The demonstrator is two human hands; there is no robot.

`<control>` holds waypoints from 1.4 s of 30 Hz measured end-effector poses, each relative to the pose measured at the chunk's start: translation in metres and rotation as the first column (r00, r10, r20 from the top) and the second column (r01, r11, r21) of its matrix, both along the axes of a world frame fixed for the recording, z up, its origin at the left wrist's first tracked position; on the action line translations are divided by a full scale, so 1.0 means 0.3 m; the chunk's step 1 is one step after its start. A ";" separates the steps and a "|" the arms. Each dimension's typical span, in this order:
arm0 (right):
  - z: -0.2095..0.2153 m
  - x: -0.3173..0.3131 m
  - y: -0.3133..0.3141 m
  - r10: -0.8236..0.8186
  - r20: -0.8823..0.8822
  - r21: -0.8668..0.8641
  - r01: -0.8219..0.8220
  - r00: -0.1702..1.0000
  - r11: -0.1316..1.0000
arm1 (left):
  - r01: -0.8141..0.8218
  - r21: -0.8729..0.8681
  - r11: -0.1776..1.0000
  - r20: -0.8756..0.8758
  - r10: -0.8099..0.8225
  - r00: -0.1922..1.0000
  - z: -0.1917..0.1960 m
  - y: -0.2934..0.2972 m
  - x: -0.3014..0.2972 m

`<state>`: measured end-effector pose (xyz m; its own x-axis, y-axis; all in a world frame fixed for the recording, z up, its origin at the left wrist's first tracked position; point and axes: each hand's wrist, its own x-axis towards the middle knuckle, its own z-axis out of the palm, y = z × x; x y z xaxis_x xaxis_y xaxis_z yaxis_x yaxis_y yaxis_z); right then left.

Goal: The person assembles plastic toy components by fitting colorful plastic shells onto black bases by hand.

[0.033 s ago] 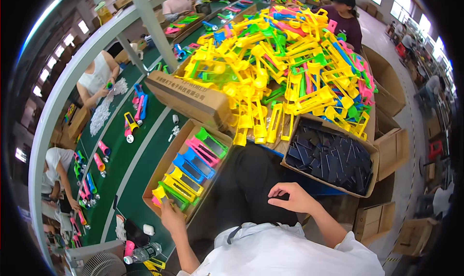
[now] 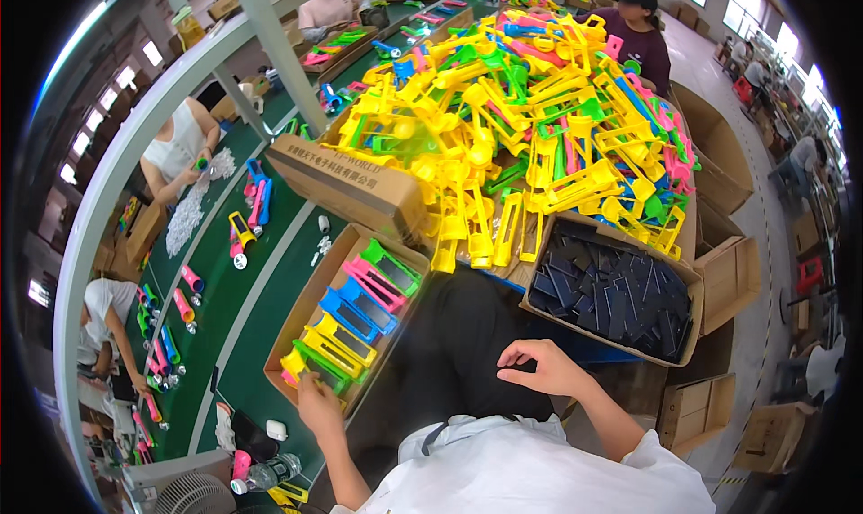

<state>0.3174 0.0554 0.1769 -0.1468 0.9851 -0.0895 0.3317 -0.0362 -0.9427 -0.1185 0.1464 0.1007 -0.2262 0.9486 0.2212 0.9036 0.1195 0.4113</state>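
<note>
My left hand (image 2: 322, 406) reaches into the near end of a shallow cardboard box (image 2: 271, 363). Its fingers are closed at the edge of a yellow plastic housing (image 2: 292, 363); the fingertips are partly hidden. Lined up across that box are more housings with dark panels set in them: a green one (image 2: 393, 268), a pink one (image 2: 370, 283), a blue one (image 2: 357, 307) and several yellow ones. Over my lap hovers my right hand (image 2: 547, 370), fingers loosely curved, thumb apart from them, with nothing visible in it.
A large heap of coloured plastic housings (image 2: 557, 109) rises ahead. To its near right stands a box of dark flat panels (image 2: 620, 289). A closed carton (image 2: 351, 186) sits beside the green conveyor (image 2: 270, 289). A bottle (image 2: 270, 472) lies at lower left. Co-workers sit across the conveyor.
</note>
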 end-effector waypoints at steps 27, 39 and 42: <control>0.070 0.743 0.232 -0.275 0.930 0.209 0.262 0.244 0.942 | 0.841 0.125 0.526 0.538 -0.748 0.388 0.328 0.350 0.936; 0.055 0.736 0.248 -0.500 0.700 0.479 0.183 0.511 0.858 | 0.808 0.122 0.577 0.608 -0.687 0.398 0.069 0.988 1.595; 0.030 0.794 0.206 -0.547 0.655 0.538 0.187 0.521 0.822 | 0.852 0.075 0.518 0.755 -0.588 0.291 0.091 0.904 1.681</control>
<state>0.5557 0.1171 0.1857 0.1825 0.9041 0.3863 0.9512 -0.0629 -0.3023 0.3858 0.4176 0.1281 0.6467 0.7614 0.0444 0.1856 -0.2135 0.9592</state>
